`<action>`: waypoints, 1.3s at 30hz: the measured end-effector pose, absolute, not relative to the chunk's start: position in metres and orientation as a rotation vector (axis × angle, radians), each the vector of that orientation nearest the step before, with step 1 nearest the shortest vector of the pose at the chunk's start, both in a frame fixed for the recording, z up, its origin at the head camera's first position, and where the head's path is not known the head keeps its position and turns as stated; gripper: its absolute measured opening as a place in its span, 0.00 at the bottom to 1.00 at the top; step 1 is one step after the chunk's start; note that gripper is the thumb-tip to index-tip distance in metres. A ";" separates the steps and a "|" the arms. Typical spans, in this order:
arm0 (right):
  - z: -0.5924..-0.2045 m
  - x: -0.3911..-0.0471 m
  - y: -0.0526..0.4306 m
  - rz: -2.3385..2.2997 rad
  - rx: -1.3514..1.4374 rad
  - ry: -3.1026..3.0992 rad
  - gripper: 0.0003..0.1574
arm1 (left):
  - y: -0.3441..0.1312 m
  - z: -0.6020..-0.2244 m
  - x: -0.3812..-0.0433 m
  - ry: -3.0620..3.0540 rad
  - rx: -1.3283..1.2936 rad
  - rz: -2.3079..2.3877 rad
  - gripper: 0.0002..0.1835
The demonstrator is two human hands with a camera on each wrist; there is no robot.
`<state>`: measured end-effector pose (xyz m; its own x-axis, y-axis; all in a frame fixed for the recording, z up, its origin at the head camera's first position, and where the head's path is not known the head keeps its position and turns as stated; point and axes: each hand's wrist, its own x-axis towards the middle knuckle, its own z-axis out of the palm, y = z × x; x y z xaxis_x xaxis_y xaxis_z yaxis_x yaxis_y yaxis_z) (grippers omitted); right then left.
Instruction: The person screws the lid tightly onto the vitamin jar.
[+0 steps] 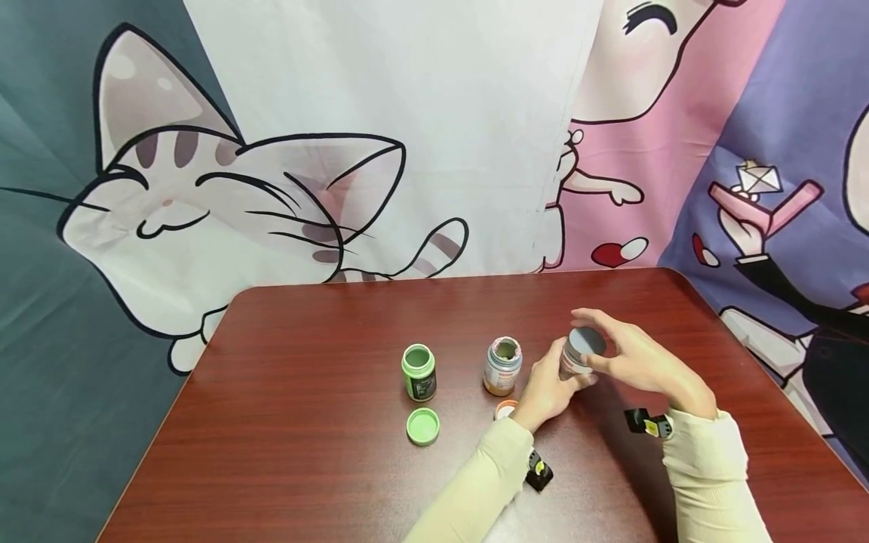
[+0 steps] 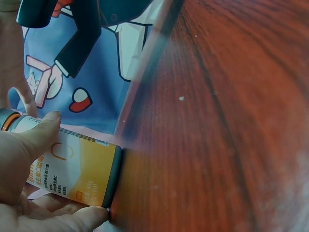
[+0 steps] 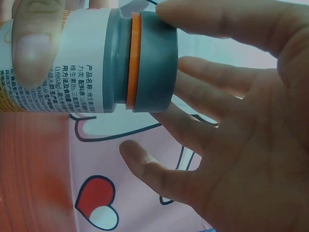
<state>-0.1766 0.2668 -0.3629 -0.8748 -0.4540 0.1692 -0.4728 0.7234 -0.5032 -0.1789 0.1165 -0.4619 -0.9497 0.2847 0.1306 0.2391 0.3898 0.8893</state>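
My left hand (image 1: 548, 388) grips a small supplement bottle (image 2: 89, 166) with a white and yellow label, thumb on one side and fingers on the other. Its grey-teal cap (image 3: 157, 63) is on, and an orange ring (image 3: 133, 60) shows beneath it. My right hand (image 1: 641, 362) reaches around the cap with spread fingers. In the right wrist view one fingertip meets the cap's edge, while the other fingers stand loosely behind and below it. The bottle's base is at or close to the tabletop.
An uncapped grey and white bottle (image 1: 502, 368) stands left of my hands. A cap with an orange rim (image 1: 505, 408) lies partly hidden by my left hand. Further left are an uncapped green bottle (image 1: 419, 372) and a green cap (image 1: 423, 427) on the brown table (image 1: 285, 422).
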 end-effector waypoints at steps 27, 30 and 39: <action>-0.360 -0.174 0.256 0.725 0.390 -2.929 0.41 | 0.117 -0.460 -0.178 2.578 0.499 1.658 0.32; -0.360 -0.174 0.254 0.684 0.364 -2.927 0.41 | 0.117 -0.460 -0.178 2.578 0.490 1.656 0.32; -0.363 -0.173 0.250 0.597 0.302 -2.919 0.42 | 0.118 -0.462 -0.178 2.589 0.476 1.645 0.33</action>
<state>-0.1735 0.2504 -0.3627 -0.9689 -0.1665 0.1829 -0.2250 0.9007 -0.3717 -0.1777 0.1176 -0.4621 -0.9523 0.2755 0.1316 0.2361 0.3913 0.8895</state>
